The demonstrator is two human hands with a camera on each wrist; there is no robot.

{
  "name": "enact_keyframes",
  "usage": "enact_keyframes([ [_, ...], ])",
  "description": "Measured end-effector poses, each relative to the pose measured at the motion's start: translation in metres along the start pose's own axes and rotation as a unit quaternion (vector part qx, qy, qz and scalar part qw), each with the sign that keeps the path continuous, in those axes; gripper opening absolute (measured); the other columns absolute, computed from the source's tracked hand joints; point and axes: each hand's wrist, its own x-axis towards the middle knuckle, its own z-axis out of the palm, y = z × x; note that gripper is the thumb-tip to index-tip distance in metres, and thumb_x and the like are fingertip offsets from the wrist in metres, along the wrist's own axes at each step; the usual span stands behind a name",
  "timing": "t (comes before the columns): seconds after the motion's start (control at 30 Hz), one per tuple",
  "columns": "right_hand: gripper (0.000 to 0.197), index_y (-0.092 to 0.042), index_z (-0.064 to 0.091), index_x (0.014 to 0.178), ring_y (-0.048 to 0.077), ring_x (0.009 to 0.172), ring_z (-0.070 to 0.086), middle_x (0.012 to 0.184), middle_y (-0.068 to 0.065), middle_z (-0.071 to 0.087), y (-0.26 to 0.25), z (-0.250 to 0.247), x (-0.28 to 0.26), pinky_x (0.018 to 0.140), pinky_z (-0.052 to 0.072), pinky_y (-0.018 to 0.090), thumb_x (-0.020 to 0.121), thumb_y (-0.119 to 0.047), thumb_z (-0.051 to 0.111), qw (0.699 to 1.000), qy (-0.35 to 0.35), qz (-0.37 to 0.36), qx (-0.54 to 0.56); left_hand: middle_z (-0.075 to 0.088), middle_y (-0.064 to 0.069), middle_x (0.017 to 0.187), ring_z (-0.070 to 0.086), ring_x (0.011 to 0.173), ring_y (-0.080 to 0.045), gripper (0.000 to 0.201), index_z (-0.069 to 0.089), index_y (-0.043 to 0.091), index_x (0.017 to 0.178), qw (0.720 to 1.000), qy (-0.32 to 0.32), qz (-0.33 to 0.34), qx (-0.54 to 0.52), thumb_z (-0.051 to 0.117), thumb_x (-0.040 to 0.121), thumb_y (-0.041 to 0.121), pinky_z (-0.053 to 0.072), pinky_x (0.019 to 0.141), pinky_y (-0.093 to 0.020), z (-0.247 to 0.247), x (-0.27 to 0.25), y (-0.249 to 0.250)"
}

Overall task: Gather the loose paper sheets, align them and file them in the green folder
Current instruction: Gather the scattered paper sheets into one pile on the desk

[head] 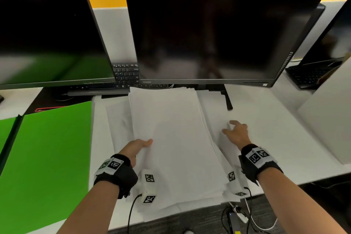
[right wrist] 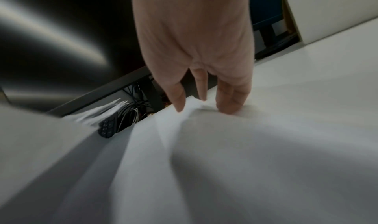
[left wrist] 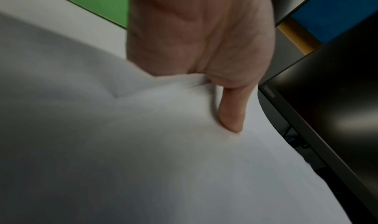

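- Step in hand, as I read it: gathering. The sheets aren't squared yet and nothing is filed.
- Your left hand (head: pixel 137 148) pinches the left edge of the paper stack (head: pixel 176 138), thumb (left wrist: pixel 232 112) pressed on the top sheet, the other fingers hidden under the edge.
- Your right hand (head: pixel 236 133) lies spread on the loose sheets (head: pixel 212 108) just right of the stack, fingertips (right wrist: pixel 227 107) pressing flat, nothing clamped.
- The stack sits mid-desk, its far end reaching under the centre monitor (head: pixel 218 30), its near end overhanging the desk's front edge.
- Its edges are fanned, worst along the right side and at the near end; more sheets stick out from under the left side.
- The green folder (head: pixel 49 157) lies flat at the left side of the desk (head: pixel 266 119), just beside the papers, not touching your hands. Open or closed: can't tell.
- Next, my judgement: slide the right-hand loose sheets in against the stack, then take both long edges and tap the stack square.
- Watch the overhanging near end; sheets could slip off the front edge when you lift.
- A keyboard (head: pixel 126 76) sits behind the stack, so keep the far end from snagging on it.
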Motion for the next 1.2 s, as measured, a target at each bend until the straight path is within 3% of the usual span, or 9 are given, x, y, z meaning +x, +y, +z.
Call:
enact_keyframes([
  [0.23, 0.026, -0.002, 0.055, 0.115, 0.025, 0.103, 0.054, 0.11, 0.009, 0.049, -0.011, 0.026, -0.009, 0.09, 0.041, 0.023, 0.093, -0.013, 0.045, 0.995, -0.071, -0.068, -0.015, 0.052, -0.017, 0.133, 0.048, 0.123, -0.033, 0.055, 0.045, -0.002, 0.133, 1.0, 0.019, 0.005, 0.015, 0.064, 0.086, 0.022, 0.037, 0.102, -0.038, 0.007, 0.004, 0.003],
  [0.33, 0.042, 0.0, 0.044, 0.134, 0.036, 0.122, 0.044, 0.131, 0.019, 0.046, -0.008, 0.026, -0.008, 0.105, 0.033, 0.039, 0.095, -0.017, 0.044, 0.999, -0.009, -0.032, -0.013, 0.052, -0.016, 0.133, 0.047, 0.124, -0.033, 0.057, 0.045, -0.002, 0.133, 1.0, 0.028, 0.009, 0.01, 0.065, 0.085, 0.023, 0.038, 0.101, -0.036, 0.005, 0.004, 0.0],
  [0.53, 0.04, 0.002, 0.045, 0.133, 0.035, 0.125, 0.042, 0.134, 0.02, 0.045, -0.018, 0.046, -0.012, 0.109, 0.032, 0.039, 0.099, -0.018, 0.033, 0.996, -0.061, -0.063, 0.026, 0.056, -0.016, 0.13, 0.05, 0.121, -0.032, 0.056, 0.048, 0.001, 0.131, 0.999, 0.025, 0.027, -0.01, 0.066, 0.084, 0.023, 0.037, 0.106, -0.04, 0.005, 0.0, 0.003],
  [0.67, 0.034, -0.005, 0.051, 0.07, 0.022, 0.077, 0.046, 0.075, 0.008, 0.051, -0.019, 0.037, -0.01, 0.065, 0.037, 0.025, 0.098, -0.011, 0.033, 0.994, -0.019, -0.062, 0.091, 0.051, -0.012, 0.131, 0.048, 0.123, -0.032, 0.065, 0.036, -0.004, 0.137, 0.995, 0.085, 0.059, 0.007, 0.065, 0.085, 0.022, 0.039, 0.093, -0.033, -0.003, -0.004, 0.009],
  [0.77, 0.03, 0.005, 0.058, 0.117, 0.023, 0.098, 0.052, 0.105, 0.014, 0.059, -0.021, 0.039, -0.01, 0.085, 0.039, 0.026, 0.097, -0.012, 0.042, 0.995, -0.045, -0.073, 0.049, 0.052, -0.013, 0.122, 0.052, 0.115, -0.033, 0.06, 0.037, -0.007, 0.133, 0.988, 0.126, 0.084, 0.028, 0.063, 0.087, 0.02, 0.041, 0.092, -0.033, -0.007, -0.004, 0.005],
  [0.83, 0.04, 0.003, 0.047, 0.133, 0.021, 0.092, 0.052, 0.105, 0.018, 0.06, -0.022, 0.041, -0.009, 0.079, 0.036, 0.02, 0.093, -0.006, 0.047, 0.996, -0.041, -0.075, 0.029, 0.052, -0.015, 0.116, 0.052, 0.114, -0.033, 0.053, 0.039, -0.008, 0.131, 0.984, 0.141, 0.1, 0.044, 0.058, 0.09, 0.018, 0.04, 0.089, -0.031, -0.008, -0.007, 0.002],
  [0.97, 0.042, 0.003, 0.047, 0.132, 0.021, 0.083, 0.05, 0.088, 0.015, 0.057, -0.022, 0.042, -0.009, 0.057, 0.034, 0.011, 0.089, 0.001, 0.05, 0.995, -0.021, -0.09, 0.028, 0.05, -0.019, 0.134, 0.049, 0.122, -0.036, 0.052, 0.04, -0.004, 0.133, 0.984, 0.135, 0.108, 0.046, 0.053, 0.092, 0.025, 0.04, 0.103, -0.04, -0.016, -0.006, -0.003],
  [1.1, 0.039, 0.001, 0.053, 0.129, 0.021, 0.089, 0.052, 0.094, 0.012, 0.058, -0.017, 0.041, -0.007, 0.081, 0.037, 0.02, 0.091, -0.006, 0.054, 0.995, -0.019, -0.073, 0.071, 0.052, -0.015, 0.131, 0.049, 0.122, -0.036, 0.053, 0.041, -0.003, 0.133, 0.987, 0.111, 0.11, 0.038, 0.054, 0.092, 0.029, 0.038, 0.107, -0.044, -0.028, -0.004, 0.009],
  [1.2, 0.04, 0.002, 0.048, 0.133, 0.027, 0.115, 0.053, 0.13, 0.019, 0.055, -0.022, 0.044, -0.007, 0.096, 0.037, 0.025, 0.094, -0.008, 0.05, 0.993, -0.053, -0.074, 0.069, 0.051, -0.008, 0.129, 0.048, 0.124, -0.034, 0.051, 0.041, -0.003, 0.133, 0.986, 0.094, 0.126, 0.048, 0.051, 0.094, 0.026, 0.037, 0.103, -0.037, -0.027, -0.002, 0.021],
])
